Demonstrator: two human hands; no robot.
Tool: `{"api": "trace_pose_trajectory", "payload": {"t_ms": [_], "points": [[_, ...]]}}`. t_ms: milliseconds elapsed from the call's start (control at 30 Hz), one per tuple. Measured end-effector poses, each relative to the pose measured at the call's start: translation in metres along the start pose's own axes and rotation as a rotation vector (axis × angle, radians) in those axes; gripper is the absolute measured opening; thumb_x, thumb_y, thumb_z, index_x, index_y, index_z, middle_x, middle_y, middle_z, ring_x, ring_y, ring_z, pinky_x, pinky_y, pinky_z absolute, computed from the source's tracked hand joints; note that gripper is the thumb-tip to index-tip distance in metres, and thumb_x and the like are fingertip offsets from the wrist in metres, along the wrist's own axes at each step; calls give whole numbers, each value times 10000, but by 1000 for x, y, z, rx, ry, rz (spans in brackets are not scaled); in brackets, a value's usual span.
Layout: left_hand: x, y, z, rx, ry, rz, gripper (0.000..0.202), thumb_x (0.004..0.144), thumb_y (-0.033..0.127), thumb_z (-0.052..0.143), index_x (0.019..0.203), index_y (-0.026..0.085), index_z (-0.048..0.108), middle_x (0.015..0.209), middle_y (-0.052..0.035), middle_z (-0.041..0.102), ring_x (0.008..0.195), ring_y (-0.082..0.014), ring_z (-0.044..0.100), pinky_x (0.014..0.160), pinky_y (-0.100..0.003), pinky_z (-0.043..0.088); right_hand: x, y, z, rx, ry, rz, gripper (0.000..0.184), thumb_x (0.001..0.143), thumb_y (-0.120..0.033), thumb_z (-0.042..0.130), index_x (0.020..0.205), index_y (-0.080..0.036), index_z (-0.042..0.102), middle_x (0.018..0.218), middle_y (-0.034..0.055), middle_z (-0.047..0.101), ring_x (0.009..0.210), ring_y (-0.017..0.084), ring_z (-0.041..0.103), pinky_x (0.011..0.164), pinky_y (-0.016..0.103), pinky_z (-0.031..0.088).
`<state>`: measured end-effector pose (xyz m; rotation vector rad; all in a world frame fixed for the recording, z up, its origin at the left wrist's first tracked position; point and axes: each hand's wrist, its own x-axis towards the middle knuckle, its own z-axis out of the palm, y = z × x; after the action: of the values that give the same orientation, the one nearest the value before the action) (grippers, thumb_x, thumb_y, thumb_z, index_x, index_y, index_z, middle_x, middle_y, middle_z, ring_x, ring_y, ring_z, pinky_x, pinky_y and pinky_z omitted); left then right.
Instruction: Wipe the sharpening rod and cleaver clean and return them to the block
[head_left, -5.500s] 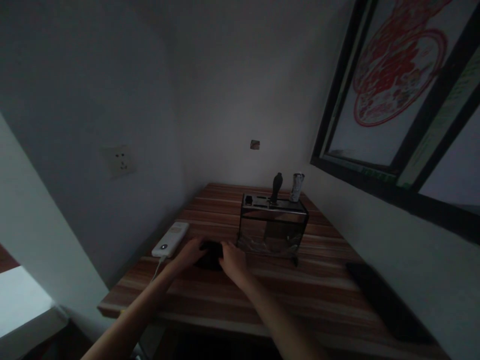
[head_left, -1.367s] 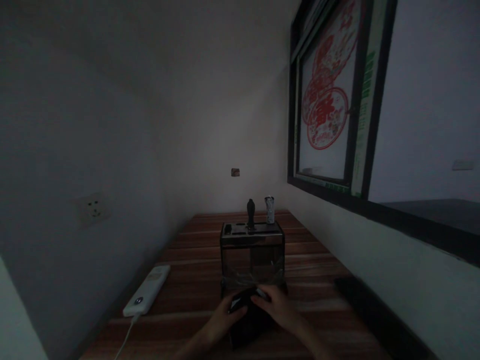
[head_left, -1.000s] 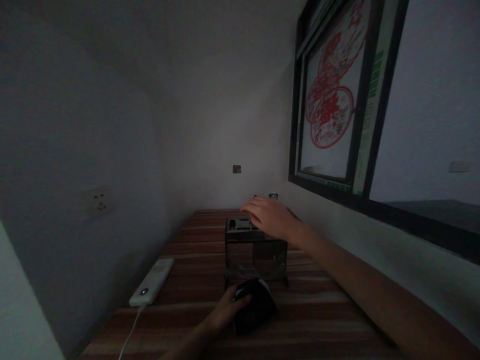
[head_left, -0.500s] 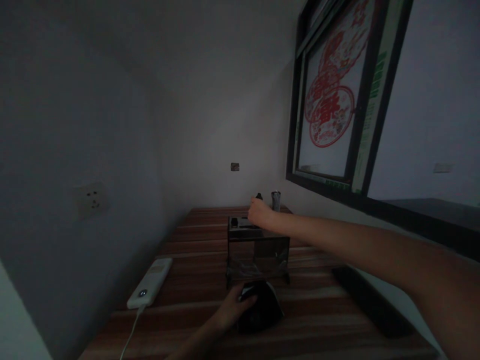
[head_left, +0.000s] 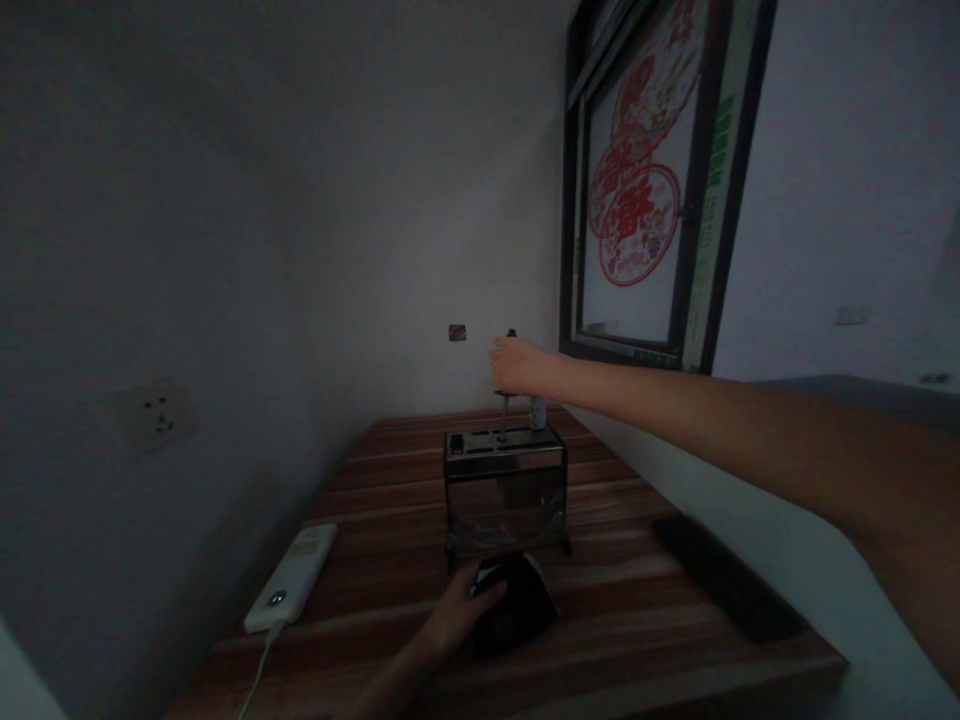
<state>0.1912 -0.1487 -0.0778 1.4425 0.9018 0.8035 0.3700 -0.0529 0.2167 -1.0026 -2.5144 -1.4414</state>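
A knife block (head_left: 506, 462) with a slotted dark top and clear, see-through sides stands on the wooden table. Above it, my right hand (head_left: 521, 367) is closed round the dark handle of what looks like a sharpening steel (head_left: 505, 418). Its thin shaft runs down to a round hole in the block's top, and a dark handle end shows over my fist. In front of the block, my left hand (head_left: 459, 607) grips the left side of a black object (head_left: 517, 605) with a pale edge, thumb on top. The dim light hides what kind it is.
At the left lies a white power strip (head_left: 292, 580) with a cord. A long dark flat object (head_left: 727, 578) lies near the table's right edge. Behind the block stands a small patterned container (head_left: 538, 413). A dark-framed window (head_left: 637, 200) is at the right.
My right hand has risen from the top of the knife block, and the shaft now shows beneath it. My left hand keeps its grip on the black object. The view has shifted slightly.
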Motion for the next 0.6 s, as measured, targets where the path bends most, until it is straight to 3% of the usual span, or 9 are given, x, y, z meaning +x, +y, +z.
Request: {"api": "trace_pose_trajectory", "payload": {"t_ms": [100, 267, 467, 600], "points": [[1, 0, 1, -31, 5, -11, 568, 603, 481, 672, 1074, 177, 580, 1110, -80, 611, 1050, -250, 530, 925, -346, 392, 0, 22, -21, -126, -88, -83, 302, 679, -116, 607, 397, -177, 517, 465, -17, 565, 672, 132, 507, 757, 296, 325], [-2, 5, 3, -50, 18, -9, 530, 611, 464, 674, 1045, 169, 593, 1091, -84, 620, 1046, -253, 534, 917, -346, 397, -7, 38, -53, -289, -91, -127, 258, 735, -100, 532, 487, -166, 561, 548, -4, 589, 750, 150, 538, 808, 326, 327], [-3, 6, 4, -76, 26, -6, 501, 617, 437, 679, 1040, 180, 603, 1078, -81, 626, 1034, -256, 541, 910, -361, 401, 0, 42, -62, -423, -182, -155, 188, 714, -76, 537, 559, -166, 593, 582, -31, 593, 773, 140, 554, 880, 372, 323], [-2, 5, 3, -61, 64, -7, 495, 626, 417, 677, 1052, 176, 598, 1065, -81, 630, 1025, -253, 545, 911, -367, 399, 12, 54, -67, -451, -123, -173, 213, 745, -109, 516, 549, -154, 584, 577, -53, 574, 805, 125, 549, 947, 422, 263]]}}
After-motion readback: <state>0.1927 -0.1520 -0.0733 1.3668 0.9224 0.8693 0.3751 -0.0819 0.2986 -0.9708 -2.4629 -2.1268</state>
